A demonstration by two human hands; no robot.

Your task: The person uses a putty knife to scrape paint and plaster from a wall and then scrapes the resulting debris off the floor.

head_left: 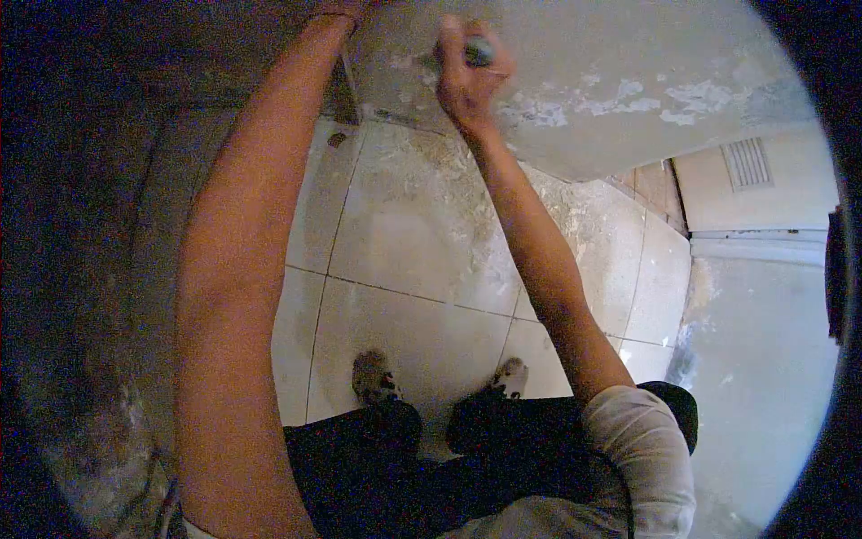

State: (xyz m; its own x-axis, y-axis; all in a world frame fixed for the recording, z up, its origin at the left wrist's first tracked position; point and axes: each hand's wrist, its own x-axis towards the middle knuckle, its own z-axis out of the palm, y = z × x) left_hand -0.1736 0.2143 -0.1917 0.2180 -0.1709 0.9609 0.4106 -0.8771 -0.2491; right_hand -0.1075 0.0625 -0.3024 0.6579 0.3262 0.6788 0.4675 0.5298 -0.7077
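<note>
My right hand (469,79) is raised at the top centre, in front of the peeling wall (628,54). Its fingers are blurred and curl around a small, dark greenish, rounded object (479,51), which I cannot identify. My left arm reaches up to the top edge, where only the wrist and a small part of my left hand (357,8) show beside the wall. Its fingers are hidden.
Pale floor tiles (404,242) with flakes and dust lie below, my two shoes (375,377) on them. A dark upright post or edge (343,90) stands by my left forearm. On the right are a vent grille (747,164) and a light bluish surface (763,359).
</note>
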